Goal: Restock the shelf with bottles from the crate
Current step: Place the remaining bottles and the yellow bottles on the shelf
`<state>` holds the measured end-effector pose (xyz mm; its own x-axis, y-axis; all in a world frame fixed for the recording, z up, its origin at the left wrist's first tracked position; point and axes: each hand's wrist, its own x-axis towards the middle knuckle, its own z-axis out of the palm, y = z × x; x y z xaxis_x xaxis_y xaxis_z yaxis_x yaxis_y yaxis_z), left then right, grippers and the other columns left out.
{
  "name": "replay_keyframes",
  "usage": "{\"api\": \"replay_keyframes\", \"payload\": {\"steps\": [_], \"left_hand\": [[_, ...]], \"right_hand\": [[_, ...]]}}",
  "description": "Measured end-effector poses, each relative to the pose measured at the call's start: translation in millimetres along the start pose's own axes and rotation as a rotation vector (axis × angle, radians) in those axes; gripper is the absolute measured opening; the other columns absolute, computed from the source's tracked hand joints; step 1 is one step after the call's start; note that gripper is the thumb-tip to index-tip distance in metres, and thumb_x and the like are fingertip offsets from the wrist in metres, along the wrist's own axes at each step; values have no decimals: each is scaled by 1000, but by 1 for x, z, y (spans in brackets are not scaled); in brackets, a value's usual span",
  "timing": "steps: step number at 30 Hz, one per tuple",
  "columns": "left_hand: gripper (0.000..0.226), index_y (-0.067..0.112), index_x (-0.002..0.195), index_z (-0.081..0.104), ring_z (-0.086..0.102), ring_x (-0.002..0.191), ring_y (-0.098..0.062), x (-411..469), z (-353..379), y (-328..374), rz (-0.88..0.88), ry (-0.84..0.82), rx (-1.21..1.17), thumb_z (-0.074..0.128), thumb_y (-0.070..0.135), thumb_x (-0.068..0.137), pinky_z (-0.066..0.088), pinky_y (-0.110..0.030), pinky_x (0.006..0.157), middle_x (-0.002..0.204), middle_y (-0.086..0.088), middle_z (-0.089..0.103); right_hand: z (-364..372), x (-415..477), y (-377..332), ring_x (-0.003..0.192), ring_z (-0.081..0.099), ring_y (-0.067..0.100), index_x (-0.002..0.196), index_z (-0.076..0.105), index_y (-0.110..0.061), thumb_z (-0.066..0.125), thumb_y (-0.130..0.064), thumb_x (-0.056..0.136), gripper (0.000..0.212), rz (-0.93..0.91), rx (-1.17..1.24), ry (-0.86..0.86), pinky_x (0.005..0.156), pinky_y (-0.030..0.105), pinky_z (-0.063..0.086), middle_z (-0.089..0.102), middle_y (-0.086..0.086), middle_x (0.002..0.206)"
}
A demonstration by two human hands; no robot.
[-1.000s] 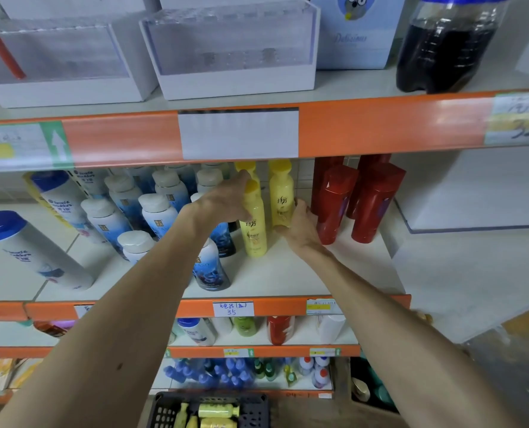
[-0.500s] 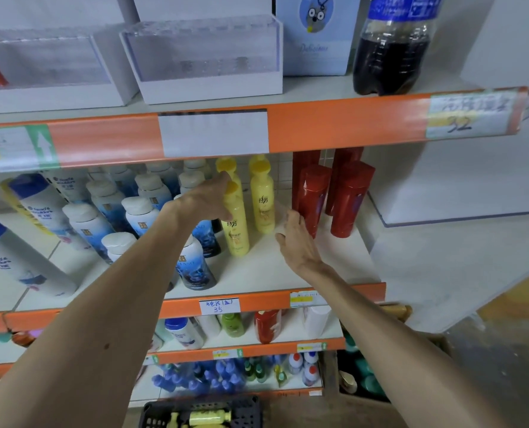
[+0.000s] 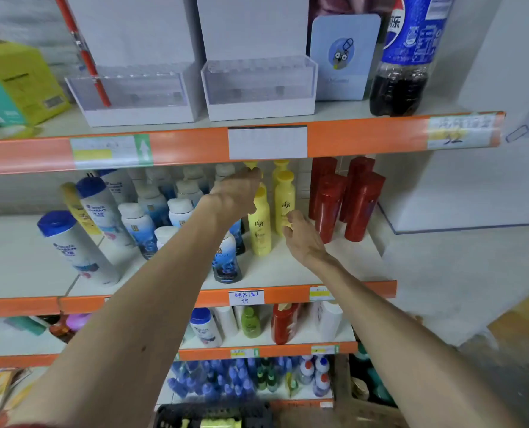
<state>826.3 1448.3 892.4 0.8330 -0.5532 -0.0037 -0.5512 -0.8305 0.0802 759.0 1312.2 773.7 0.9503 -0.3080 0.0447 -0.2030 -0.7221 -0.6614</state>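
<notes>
Two yellow bottles stand on the middle shelf, between blue-and-white bottles and red ones. My left hand grips the front yellow bottle from above, around its cap. My right hand is just right of it, thumb and fingers curled onto the lower side of the rear yellow bottle. More yellow caps show behind, under the shelf lip. The black crate sits at the bottom edge below my arms, with a yellow bottle lying in it.
Red bottles stand right of the yellow ones and blue-and-white bottles to the left. The orange lip of the upper shelf hangs just above my hands. A cola bottle and clear display boxes stand on top.
My right hand came off the rear yellow bottle, dropped back, and now touches its lower part again. My left hand has stayed on the front bottle's cap. The view tilted upward.
</notes>
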Motion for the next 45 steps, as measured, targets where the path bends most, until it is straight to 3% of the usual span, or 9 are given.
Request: {"api": "replay_keyframes", "payload": {"steps": [3, 9, 17, 20, 26, 30, 38, 42, 45], "left_hand": [[48, 6, 128, 43, 55, 114, -32, -25, -1, -11, -4, 54, 2, 62, 7, 84, 49, -41, 91, 127, -14, 53], [70, 5, 145, 26, 31, 139, -30, -95, 0, -53, 27, 28, 32, 64, 16, 87, 33, -40, 110, 149, -13, 33], [62, 7, 140, 35, 37, 133, -31, -211, 18, -116, 81, 40, -15, 64, 16, 85, 36, -42, 109, 143, -13, 40], [60, 9, 140, 33, 45, 126, -31, -257, 28, -140, 77, -5, -18, 60, 15, 87, 42, -41, 97, 139, -12, 43], [51, 10, 134, 44, 54, 118, -30, -302, 40, -181, 57, -61, -46, 60, 23, 87, 46, -36, 96, 133, -13, 53], [44, 8, 127, 49, 56, 111, -34, -318, 66, -198, 9, -142, -85, 59, 26, 88, 46, -38, 89, 125, -15, 56], [47, 7, 133, 46, 53, 119, -31, -346, 202, -191, -13, -450, -112, 56, 21, 90, 44, -37, 97, 133, -14, 54], [44, 0, 137, 42, 45, 130, -28, -358, 320, -189, -45, -560, -183, 48, 16, 96, 32, -29, 102, 142, -17, 45], [39, -3, 132, 47, 47, 124, -34, -357, 443, -208, -81, -637, -205, 49, 11, 96, 36, -33, 96, 136, -22, 49]], "right_hand": [[-9, -15, -22, 123, 53, 33, 139, 40, -6, 43, -21, 101, 40, 36, -40, 16, 89, 34, 41, 48, 14, 143], [-8, -67, -76, 129, 45, 38, 141, 37, -3, 43, -27, 102, 47, 68, -163, 79, 101, 44, 40, 45, 21, 143], [38, -166, -149, 128, 44, 37, 137, 41, -8, 42, -30, 100, 43, 74, -262, 114, 101, 47, 41, 47, 17, 141], [60, -198, -169, 124, 45, 36, 135, 43, -9, 44, -33, 100, 42, 42, -340, 100, 97, 44, 39, 50, 17, 136], [89, -237, -189, 129, 40, 36, 145, 33, -11, 41, -34, 102, 50, -62, -575, 44, 102, 45, 34, 44, 15, 145], [109, -253, -184, 129, 40, 35, 143, 36, -10, 42, -34, 101, 49, -43, -579, 9, 102, 46, 35, 44, 15, 143], [202, -282, -111, 123, 46, 37, 134, 40, -7, 48, -27, 99, 41, 76, -520, -194, 94, 44, 40, 49, 17, 133], [297, -288, -30, 124, 45, 37, 136, 38, -5, 48, -27, 100, 44, 156, -434, -293, 92, 44, 40, 49, 20, 134], [383, -298, 47, 117, 49, 36, 132, 41, -7, 48, -27, 101, 37, 195, -400, -394, 80, 39, 39, 52, 17, 126]]}}
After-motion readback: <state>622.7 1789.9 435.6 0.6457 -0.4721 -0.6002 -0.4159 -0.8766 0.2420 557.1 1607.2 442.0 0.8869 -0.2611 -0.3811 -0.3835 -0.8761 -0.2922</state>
